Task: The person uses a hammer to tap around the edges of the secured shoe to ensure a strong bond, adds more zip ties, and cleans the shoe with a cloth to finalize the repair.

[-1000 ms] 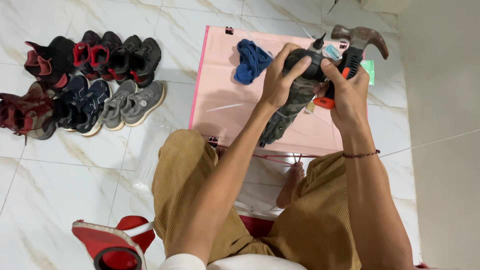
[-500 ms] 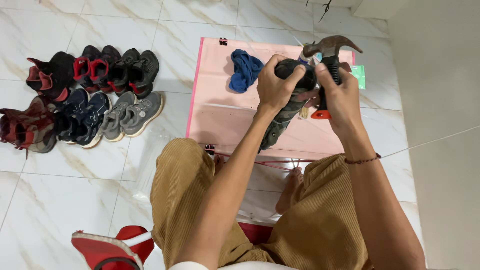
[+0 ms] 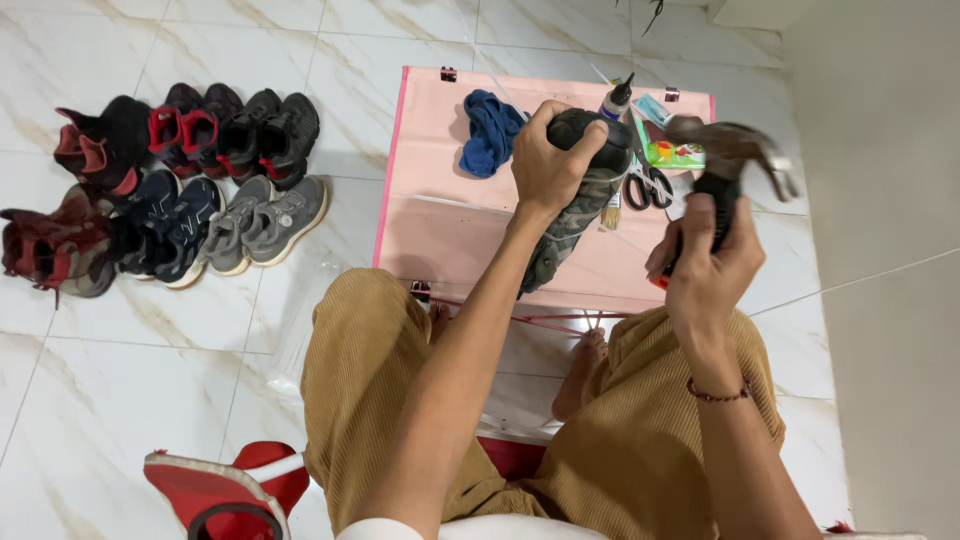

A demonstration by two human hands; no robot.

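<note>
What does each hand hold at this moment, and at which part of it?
The left hand grips a dark shoe around its upper end. The right hand holds a claw hammer by its handle.

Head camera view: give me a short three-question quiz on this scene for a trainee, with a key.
1. True or false: the right hand holds a hammer lifted clear of the shoe.
2. Which hand grips the dark shoe standing on end on the pink mat? A) left hand B) right hand C) neither
3. Fill in: the blue cloth lies on the mat to the ____ of the shoe, as the picture shows it.

Key
1. True: the hammer head is raised beside the shoe, not touching it.
2. A: the left hand wraps the shoe's upper end.
3. Left.
</note>
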